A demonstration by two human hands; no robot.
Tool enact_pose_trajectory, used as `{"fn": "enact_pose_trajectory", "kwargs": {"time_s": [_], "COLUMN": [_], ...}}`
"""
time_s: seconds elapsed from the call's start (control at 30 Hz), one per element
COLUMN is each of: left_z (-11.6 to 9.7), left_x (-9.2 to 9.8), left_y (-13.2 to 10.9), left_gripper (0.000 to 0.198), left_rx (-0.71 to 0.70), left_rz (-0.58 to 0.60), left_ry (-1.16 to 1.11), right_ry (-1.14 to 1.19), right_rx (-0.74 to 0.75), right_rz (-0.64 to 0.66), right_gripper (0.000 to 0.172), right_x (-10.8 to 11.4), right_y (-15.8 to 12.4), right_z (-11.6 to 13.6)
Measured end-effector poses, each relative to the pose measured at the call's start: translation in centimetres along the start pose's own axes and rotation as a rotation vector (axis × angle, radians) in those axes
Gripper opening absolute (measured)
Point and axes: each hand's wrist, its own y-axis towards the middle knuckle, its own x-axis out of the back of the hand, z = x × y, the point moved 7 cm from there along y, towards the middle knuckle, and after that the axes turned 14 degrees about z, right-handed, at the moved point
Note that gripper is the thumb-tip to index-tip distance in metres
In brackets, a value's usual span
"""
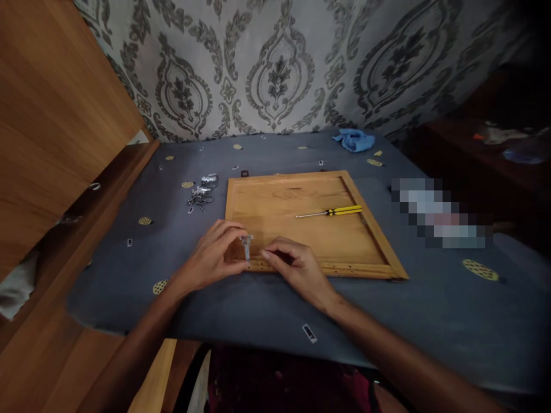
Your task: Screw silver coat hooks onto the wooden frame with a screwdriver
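My left hand [219, 252] is closed, its thumb and fingers gripping a small silver metal hinge [247, 248] by its two ends. The hinge stands at the near left edge of a framed wooden panel [284, 229], which has several small holes along that edge. Just right of the hinge, my right hand [297, 264] is closed in a pinch; whatever is between its fingertips is too small to make out. A yellow and black screwdriver [342, 211] lies on the panel, its shaft pointing left.
More metal fittings [204, 189] lie in a loose group left of the panel. A blue cloth [355, 140] is crumpled at the back right. The table's dark cover [267, 310] carries printed shapes. A wooden cabinet [64, 126] stands on the left, and a blurred-out object lies on the right.
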Motion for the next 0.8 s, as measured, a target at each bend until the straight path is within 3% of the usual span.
{"fn": "enact_pose_trajectory", "kwargs": {"time_s": [0.17, 0.3, 0.53, 0.8], "left_z": [2.7, 3.0, 2.5, 1.9], "left_x": [-0.2, -0.9, -1.9, -2.0], "left_y": [-4.0, -5.2, -4.6, -4.7], "left_gripper": [0.039, 0.04, 0.042, 0.043], "left_rx": [0.098, 0.098, 0.093, 0.04], "left_rz": [-0.07, -0.063, 0.031, 0.057], "left_ry": [-0.129, -0.14, -0.102, -0.043], "right_ry": [-0.408, -0.624, -0.691, -0.687], "right_rx": [0.088, 0.155, 0.231, 0.326], "right_rz": [0.032, 0.107, 0.124, 0.167], "right_gripper": [0.022, 0.022, 0.025, 0.021], "right_x": [-0.2, -1.4, -1.9, -2.9], "right_y": [-0.6, -0.7, -0.9, -1.1], "right_z": [0.9, 1.0, 1.5, 2.4]}}
